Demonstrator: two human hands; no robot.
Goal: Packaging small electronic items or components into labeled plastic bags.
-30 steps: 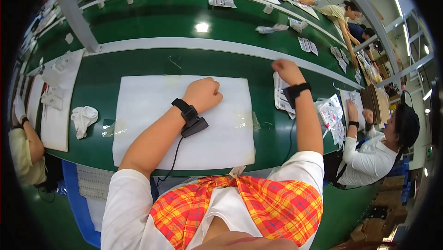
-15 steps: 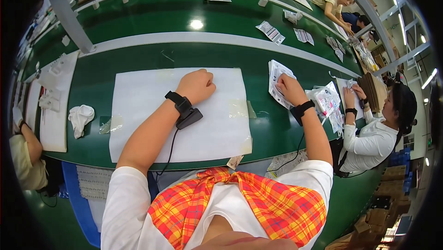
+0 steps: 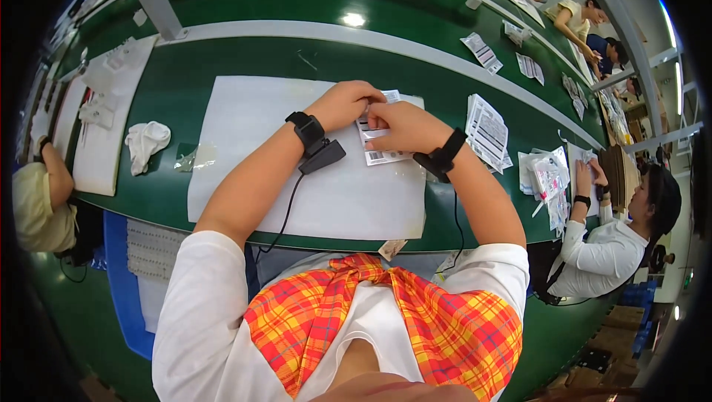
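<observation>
A flat white packet with dark print point(image 3: 380, 157) is held over the white sheet point(image 3: 289, 194) in front of me. My right hand point(image 3: 404, 126) grips it from the right, thumb and fingers bent over its face. My left hand point(image 3: 343, 107) meets it at the far left edge, fingers curled in and pressed together; the fingertips are partly hidden. To the right of the sheet lies a stack of similar printed packets point(image 3: 486, 132), apart from both hands.
Right of the stack are filled clear bags point(image 3: 547, 176). A crumpled white cloth point(image 3: 147, 144) lies on the green table point(image 3: 245, 55) at left. A pale rail point(image 3: 297, 30) crosses beyond the sheet. A co-worker in white point(image 3: 604, 242) sits at right; another person's arm is at far left.
My right hand has moved left from the stack to the sheet, bringing one printed packet. My left hand has shifted toward it and now meets the packet. The whole view has turned slightly.
</observation>
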